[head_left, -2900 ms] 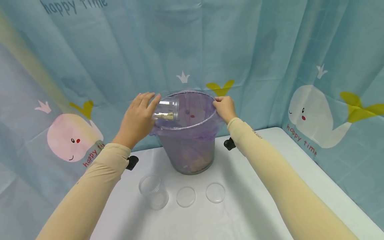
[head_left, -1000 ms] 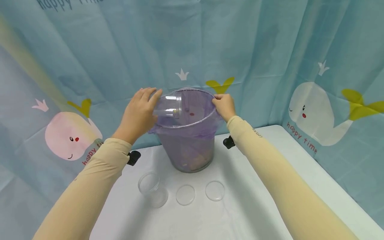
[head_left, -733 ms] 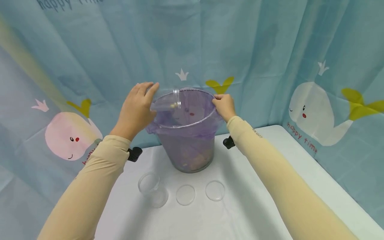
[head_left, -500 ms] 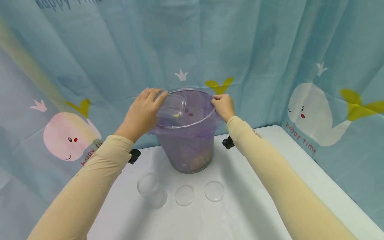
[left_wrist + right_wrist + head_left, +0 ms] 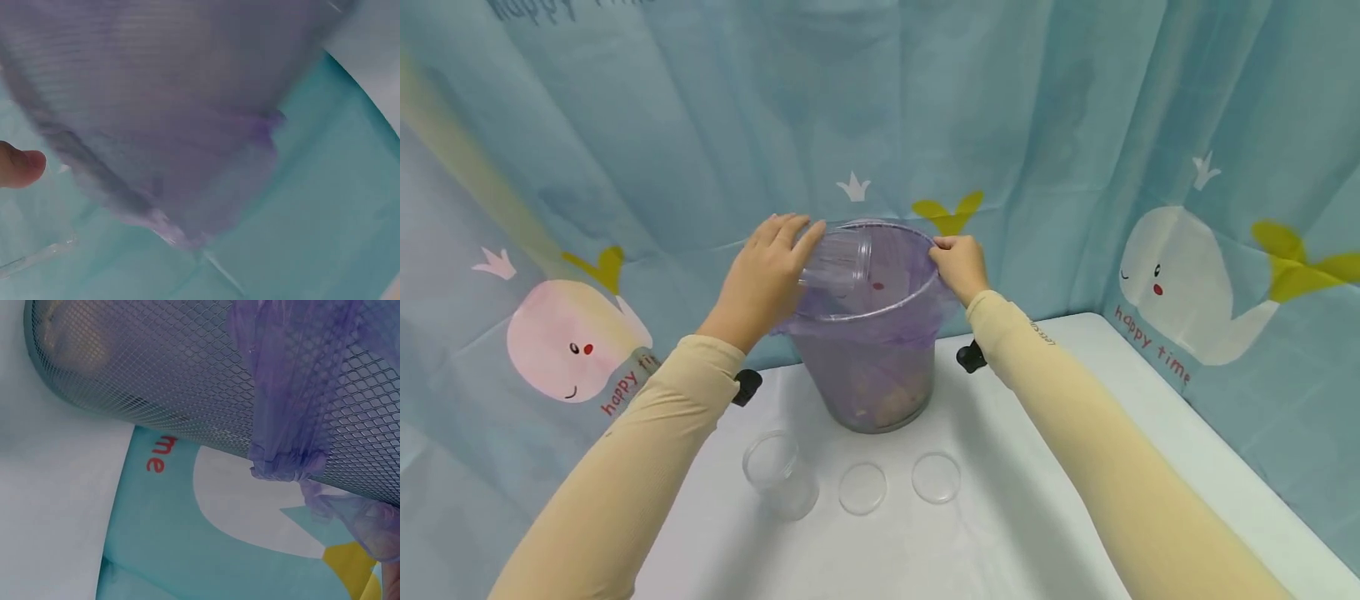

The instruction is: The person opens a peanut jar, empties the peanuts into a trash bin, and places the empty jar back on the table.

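Note:
My left hand [image 5: 767, 271] grips a clear plastic jar [image 5: 838, 257], tipped on its side with its mouth over the opening of a mesh trash bin [image 5: 868, 379]. No pieces show inside the jar. A purple bag [image 5: 880, 325] lines the bin and folds down over its rim; pale lumps show faintly through the lower wall. On the right side of that rim, my right hand [image 5: 961, 262] pinches the edge. In the left wrist view, only a thumb [image 5: 22, 167] shows beside the blurred bin. The bag's gathered, knotted edge [image 5: 287, 456] hangs outside the mesh in the right wrist view.
A second clear jar [image 5: 781, 475] stands on the white table [image 5: 880, 558], in front and to the left. Beside it lie two round clear lids, a left lid [image 5: 862, 489] and a right lid [image 5: 936, 478]. A blue printed curtain [image 5: 715, 125] hangs behind the bin.
The jar in my left hand has shifted right, further over the bin. Pale pieces seen in it earlier, then a small yellow bit, no longer show. My right hand stays on the rim.

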Action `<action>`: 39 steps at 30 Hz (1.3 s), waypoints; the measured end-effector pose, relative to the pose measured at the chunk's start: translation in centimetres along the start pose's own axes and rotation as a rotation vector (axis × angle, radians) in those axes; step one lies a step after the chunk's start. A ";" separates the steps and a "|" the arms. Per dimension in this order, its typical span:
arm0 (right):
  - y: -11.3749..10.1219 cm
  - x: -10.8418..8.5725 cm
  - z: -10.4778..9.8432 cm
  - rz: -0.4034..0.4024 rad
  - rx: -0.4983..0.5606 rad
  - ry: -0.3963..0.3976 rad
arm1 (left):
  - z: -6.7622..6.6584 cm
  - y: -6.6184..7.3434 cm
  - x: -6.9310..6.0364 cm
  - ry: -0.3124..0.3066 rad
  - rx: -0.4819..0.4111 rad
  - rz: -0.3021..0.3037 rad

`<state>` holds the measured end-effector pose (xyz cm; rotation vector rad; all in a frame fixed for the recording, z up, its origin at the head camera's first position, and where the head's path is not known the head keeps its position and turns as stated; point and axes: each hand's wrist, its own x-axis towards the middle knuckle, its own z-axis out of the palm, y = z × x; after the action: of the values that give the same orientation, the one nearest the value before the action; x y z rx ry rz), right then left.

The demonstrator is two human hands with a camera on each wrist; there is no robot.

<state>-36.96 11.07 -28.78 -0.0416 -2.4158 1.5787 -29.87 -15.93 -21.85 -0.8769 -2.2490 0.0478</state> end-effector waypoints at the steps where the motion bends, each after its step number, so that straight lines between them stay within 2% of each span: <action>1: 0.1 0.0 0.0 0.001 -0.002 -0.003 | 0.1 0.1 -0.1 -0.005 0.001 -0.001; 5: 0.2 0.0 0.0 -0.003 -0.004 -0.004 | 0.0 0.2 0.0 0.046 -0.009 -0.034; 12: 0.1 -0.1 -0.2 -0.009 -0.010 0.010 | 0.3 0.1 -0.5 -0.011 0.019 -0.031; 18: 0.0 -0.2 -0.2 -0.008 -0.005 0.013 | 0.1 0.1 -0.8 0.060 0.011 -0.039; 25: -0.1 -0.2 0.2 -0.010 -0.009 0.016 | -0.1 0.3 -2.1 0.104 -0.012 -0.090; 33: -0.1 -0.4 0.4 -0.015 -0.002 0.015 | 0.6 0.4 -3.5 0.144 -0.071 -0.162; 39: -0.1 -0.5 0.3 -0.027 -0.013 0.022 | 0.6 0.8 -3.9 0.179 -0.073 -0.193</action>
<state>-36.51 10.68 -28.94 -0.0284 -2.4001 1.5428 -27.75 -17.55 -24.90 -0.6703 -2.1668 -0.1952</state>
